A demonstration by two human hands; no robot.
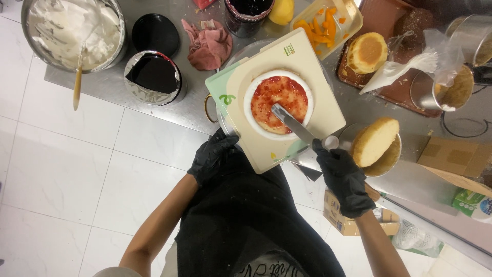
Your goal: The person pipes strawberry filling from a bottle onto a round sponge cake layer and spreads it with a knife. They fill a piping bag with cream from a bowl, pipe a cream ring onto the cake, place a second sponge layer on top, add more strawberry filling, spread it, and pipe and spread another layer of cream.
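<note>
1. My right hand (344, 177), in a black glove, is closed around the handle of a long flat metal spatula (292, 123), whose blade lies on the jam.
2. My left hand (212, 155), also gloved in black, curls round the near left edge of the cream-coloured square board (318, 97).
3. On that board sits a round white plate (305, 97) bearing a round sponge layer spread with red jam (274, 95), just beyond both hands.
4. Right of my right hand, a metal bowl (387, 164) holds a pale golden sponge round (374, 141), tilted.
5. Far left stand a foil-wrapped pot of dark jam (154, 76) and a big steel bowl of white cream (72, 31).
6. Far right: a clear tub of orange fruit pieces (325, 23), and another sponge (366, 51) on a brown tray (382, 18).
</note>
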